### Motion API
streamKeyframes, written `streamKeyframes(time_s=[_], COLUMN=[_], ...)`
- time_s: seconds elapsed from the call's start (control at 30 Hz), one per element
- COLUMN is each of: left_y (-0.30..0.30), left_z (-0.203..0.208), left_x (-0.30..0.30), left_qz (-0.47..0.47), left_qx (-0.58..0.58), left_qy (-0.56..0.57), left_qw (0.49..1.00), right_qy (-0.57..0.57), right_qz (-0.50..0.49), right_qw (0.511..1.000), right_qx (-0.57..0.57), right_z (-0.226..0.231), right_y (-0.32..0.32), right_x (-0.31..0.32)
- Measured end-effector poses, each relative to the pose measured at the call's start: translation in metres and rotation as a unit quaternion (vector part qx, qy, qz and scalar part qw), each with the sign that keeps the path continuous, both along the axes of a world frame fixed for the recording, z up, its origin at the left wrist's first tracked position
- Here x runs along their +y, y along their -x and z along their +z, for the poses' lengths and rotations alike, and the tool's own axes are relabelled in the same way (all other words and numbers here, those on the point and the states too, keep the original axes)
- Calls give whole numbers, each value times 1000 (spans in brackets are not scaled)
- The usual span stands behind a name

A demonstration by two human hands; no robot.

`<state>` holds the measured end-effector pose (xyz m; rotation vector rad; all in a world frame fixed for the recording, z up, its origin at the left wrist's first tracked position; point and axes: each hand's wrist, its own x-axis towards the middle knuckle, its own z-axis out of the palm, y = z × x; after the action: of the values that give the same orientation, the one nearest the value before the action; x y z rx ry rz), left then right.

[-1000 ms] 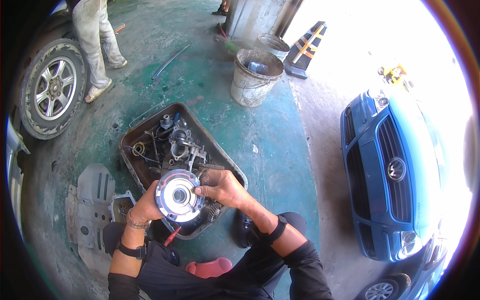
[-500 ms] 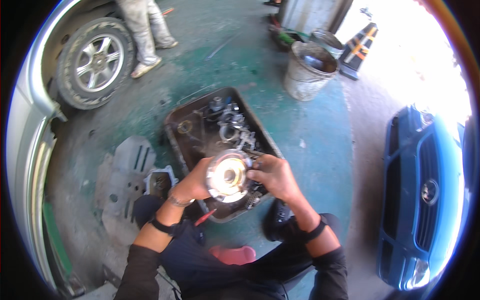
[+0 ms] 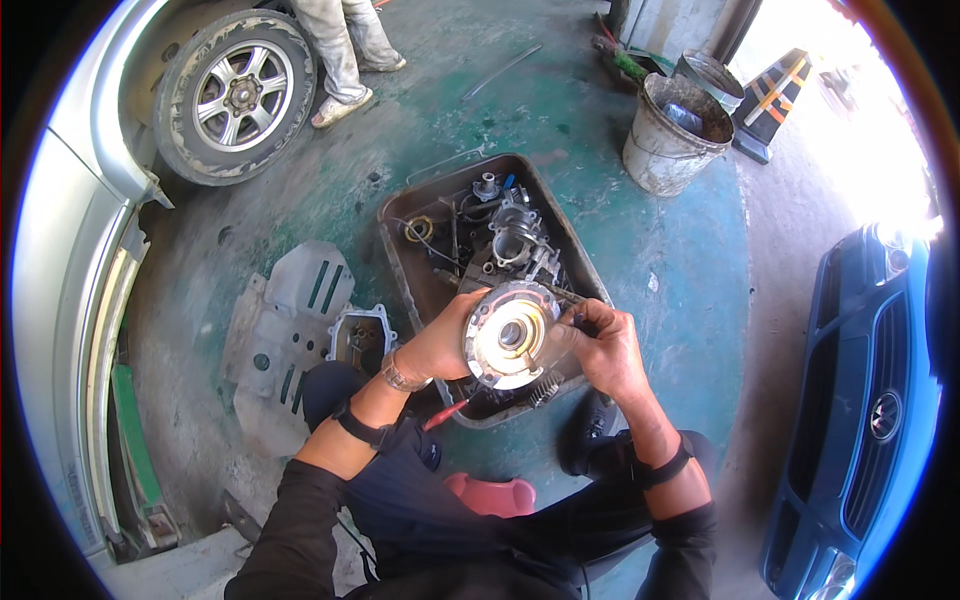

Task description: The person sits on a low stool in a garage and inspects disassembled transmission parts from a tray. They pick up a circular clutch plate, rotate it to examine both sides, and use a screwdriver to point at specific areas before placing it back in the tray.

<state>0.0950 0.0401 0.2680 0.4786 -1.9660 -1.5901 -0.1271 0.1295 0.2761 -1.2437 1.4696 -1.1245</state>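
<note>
1. My left fingers (image 3: 464, 306) are wrapped round the left side of a round metal disc (image 3: 490, 345), gripping it with the ringed face up and a hole in its middle.
2. My right fingers (image 3: 600, 318) are bunched up right at the disc's right rim, bent in toward the thumb. Honestly can't tell if they're pinching the rim, some small bit, or nothing; it's a bit blurry there.
3. Just below the fingers and reaching out past them is a grimy tray (image 3: 425, 268). Beyond the disc there's a chunky metal casting (image 3: 514, 242) in it, and a toothed gear (image 3: 545, 388) sits on the near side of my right fingers.
4. Toward me from the left fingers, a red-handled tool (image 3: 446, 413) pokes over the tray's near edge.
5. Left of my left fingers: a metal housing (image 3: 343, 350), cavity up, just beside a slotted grey plate (image 3: 290, 325) on the floor.
6. Closer to my body than either set of fingers, a pink stool (image 3: 490, 495) between my legs.
7. Well beyond the right fingers, a dirty bucket (image 3: 668, 160); way off to their right, a blue car (image 3: 845, 400).
8. Well beyond the left fingers, a wheel (image 3: 240, 92) with a co-worker's legs (image 3: 335, 50) beside it.
</note>
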Motion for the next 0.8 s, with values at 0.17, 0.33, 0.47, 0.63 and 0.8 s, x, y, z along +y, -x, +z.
streamKeyframes(time_s=[0.17, 0.33, 0.47, 0.63, 0.8], left_y=[-6, -7, -7, -5, -1], left_z=[3, 2, 0, 5, 11], left_x=[3, 6, 6, 6, 11], left_qz=[2, -12, -10, -6, 79], left_qx=[-15, 36, 23, 53, 54], left_qy=[20, 66, 101, 93, 8], left_qw=[1000, 997, 995, 994, 995], right_qy=[62, 134, 219, 239, 294], right_qz=[-8, -23, -32, -25, -16], right_qw=[997, 985, 961, 952, 931], right_qx=[43, 108, 165, 188, 218], right_z=[7, 7, 5, 6, 7], right_y=[-3, -5, -7, -7, -8], right_x=[0, 1, -1, 0, -2])
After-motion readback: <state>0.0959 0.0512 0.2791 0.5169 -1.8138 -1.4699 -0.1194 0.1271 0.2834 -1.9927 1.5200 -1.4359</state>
